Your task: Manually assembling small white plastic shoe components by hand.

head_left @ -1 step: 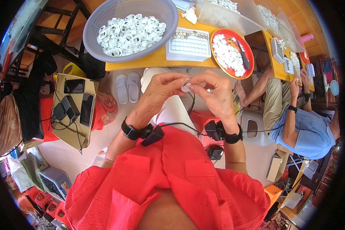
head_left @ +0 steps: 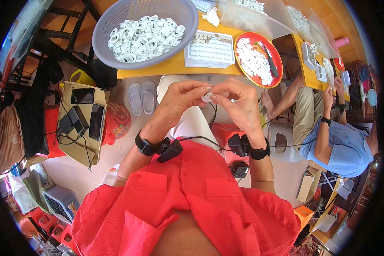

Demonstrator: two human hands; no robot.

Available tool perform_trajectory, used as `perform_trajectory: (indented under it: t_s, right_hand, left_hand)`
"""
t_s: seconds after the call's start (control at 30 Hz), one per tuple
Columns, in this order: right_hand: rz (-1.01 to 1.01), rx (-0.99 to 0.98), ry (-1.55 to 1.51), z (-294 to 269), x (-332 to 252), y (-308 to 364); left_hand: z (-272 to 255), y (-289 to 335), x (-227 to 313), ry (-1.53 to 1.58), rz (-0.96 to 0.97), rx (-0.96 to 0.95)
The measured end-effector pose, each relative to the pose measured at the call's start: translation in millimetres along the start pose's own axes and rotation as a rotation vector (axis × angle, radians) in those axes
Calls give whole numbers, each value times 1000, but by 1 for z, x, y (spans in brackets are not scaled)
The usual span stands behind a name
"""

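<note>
While the left hand (head_left: pixel 178 97) pinched a small white piece (head_left: pixel 207 97), the right hand (head_left: pixel 240 102) gripped it also — beyond stood a grey basket (head_left: pixel 141 65)

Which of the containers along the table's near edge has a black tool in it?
The round red tray: a black tool lies on its white pieces. The grey basket and white tray show none.

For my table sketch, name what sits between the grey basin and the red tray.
Head view: a stack of white trays, with small round pieces on its far part, stands between the grey basin and the red tray.
</note>
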State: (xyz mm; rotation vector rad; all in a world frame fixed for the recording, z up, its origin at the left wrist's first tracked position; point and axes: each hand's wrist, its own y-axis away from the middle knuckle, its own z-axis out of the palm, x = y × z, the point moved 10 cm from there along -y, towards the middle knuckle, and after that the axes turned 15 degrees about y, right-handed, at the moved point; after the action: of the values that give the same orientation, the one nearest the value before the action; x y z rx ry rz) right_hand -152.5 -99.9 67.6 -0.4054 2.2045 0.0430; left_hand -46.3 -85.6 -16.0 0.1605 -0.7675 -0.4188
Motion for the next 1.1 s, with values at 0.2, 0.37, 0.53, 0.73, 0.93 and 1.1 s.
perform_trajectory:
  t_s: [0.2, 0.37, 0.53, 0.73, 0.93, 1.1]
  right_hand:
    - [-10, 8, -19, -2, -1, -1]
    - [-49, 9, 74, -2, -6, 0]
    - [-73, 10, 120, -2, -7, 1]
    - [-76, 40, 92, -2, -6, 2]
    - [-98, 66, 126, -3, -12, 4]
    - [-92, 58, 129, -3, -12, 4]
  left_hand:
    - [-1, 0, -1, -4, 0, 2]
    - [0, 0, -1, -6, 4, 2]
    - [-1, 1, -2, -37, 0, 16]
    - [-1, 1, -3, -13, 2, 11]
    - [-2, 1, -3, -1, 10, 2]
    - [-3, 2, -6, 12, -6, 12]
